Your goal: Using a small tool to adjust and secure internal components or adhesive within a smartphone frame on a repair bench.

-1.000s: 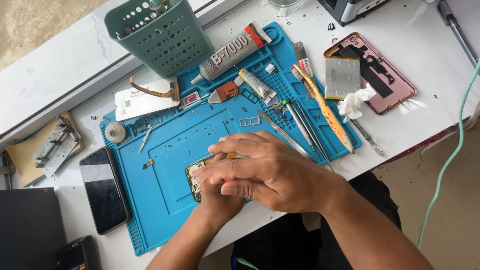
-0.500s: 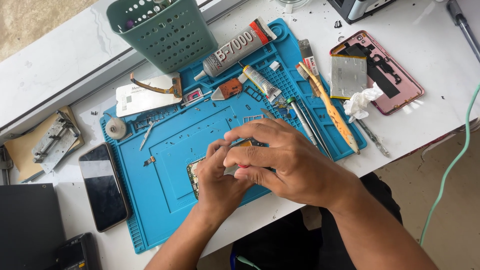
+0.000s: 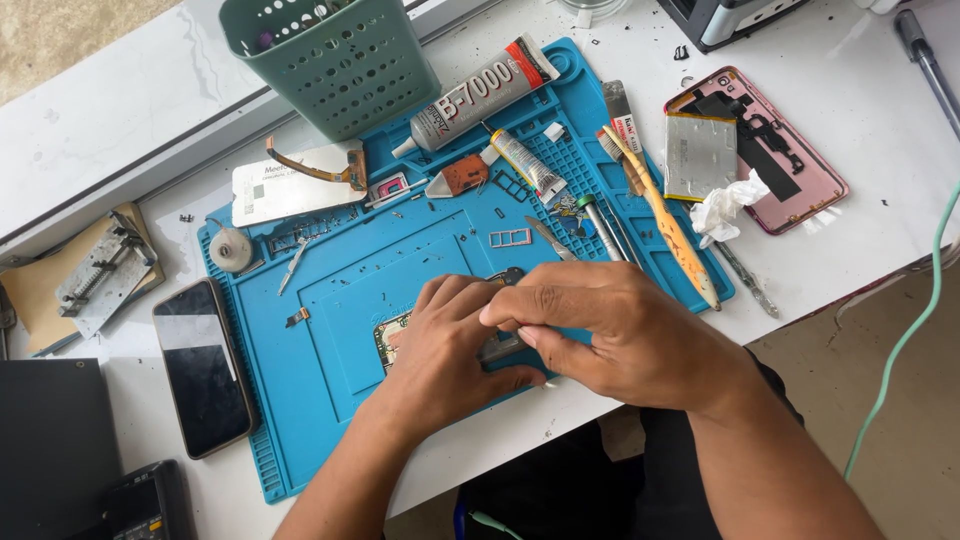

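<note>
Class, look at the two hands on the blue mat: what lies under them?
Under the left hand and right hand lies a small circuit board on the mat; only its left edge and a dark bit at the top show. The rest is covered.

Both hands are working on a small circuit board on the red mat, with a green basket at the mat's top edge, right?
Not quite: the head view shows the mat is blue, not red. Both the left hand and right hand are on the circuit board, and the green basket stands at its top edge.

Both hands hide most of the opened phone [image 3: 392, 338].
</note>
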